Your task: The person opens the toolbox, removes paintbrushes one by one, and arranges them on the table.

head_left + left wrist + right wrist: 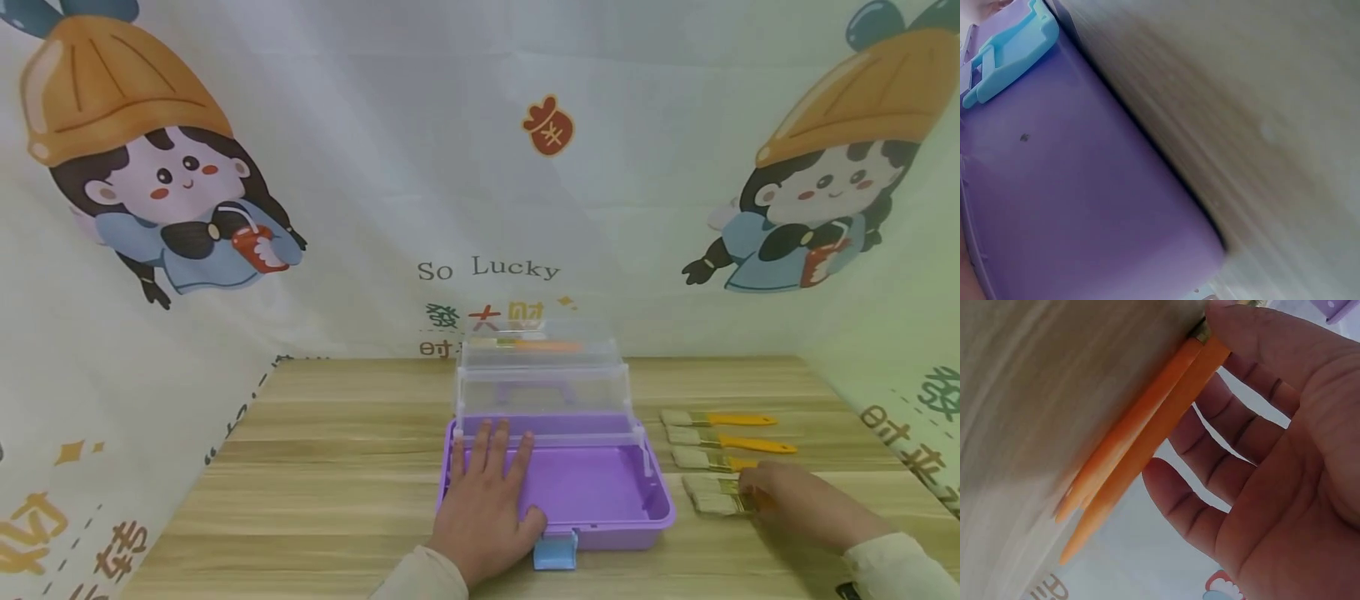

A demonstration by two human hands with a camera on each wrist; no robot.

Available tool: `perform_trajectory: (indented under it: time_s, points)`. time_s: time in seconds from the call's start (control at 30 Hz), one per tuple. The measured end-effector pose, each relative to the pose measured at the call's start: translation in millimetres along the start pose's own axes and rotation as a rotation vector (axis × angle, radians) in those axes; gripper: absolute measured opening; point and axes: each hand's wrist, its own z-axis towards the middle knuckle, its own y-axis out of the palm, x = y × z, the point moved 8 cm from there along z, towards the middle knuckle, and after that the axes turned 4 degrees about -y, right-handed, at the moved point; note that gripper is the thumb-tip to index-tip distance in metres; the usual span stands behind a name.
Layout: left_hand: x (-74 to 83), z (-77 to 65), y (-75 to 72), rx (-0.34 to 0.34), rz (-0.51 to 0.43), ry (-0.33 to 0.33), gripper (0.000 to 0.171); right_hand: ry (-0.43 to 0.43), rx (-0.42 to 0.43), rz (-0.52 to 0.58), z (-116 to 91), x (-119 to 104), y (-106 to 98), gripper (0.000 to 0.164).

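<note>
A purple plastic box stands on the table with its clear lid raised at the back. My left hand rests on the box's left part, fingers spread, thumb by the front rim. The light blue latch hangs at the box's front in the left wrist view. Right of the box, my right hand pinches a flat paintbrush near its ferrule. In the right wrist view, two orange handles lie close together against the fingertips, with the thumb over their upper end.
Several more paintbrushes with yellow-orange handles, such as the farthest brush, lie in a row beyond the right hand. An orange strip shows through the lid's top. A printed cloth surrounds the wooden table.
</note>
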Motion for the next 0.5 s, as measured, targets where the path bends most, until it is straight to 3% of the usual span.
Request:
perform_trajectory:
  time_s: [0.2,0.4,0.5]
  points:
    - [0.3,-0.5,0.8,-0.011,0.002,-0.004,0.078,0.017,-0.059,0.031,-4,4,8,0.026]
    - [0.3,0.0,0.2,-0.008,0.012,0.002,0.078,0.096,-0.153,0.118,-6,12,15,0.022]
    - [0.4,0.6,0.6,-0.003,0.013,0.004,0.078,0.093,-0.156,0.121,-7,13,15,0.022]
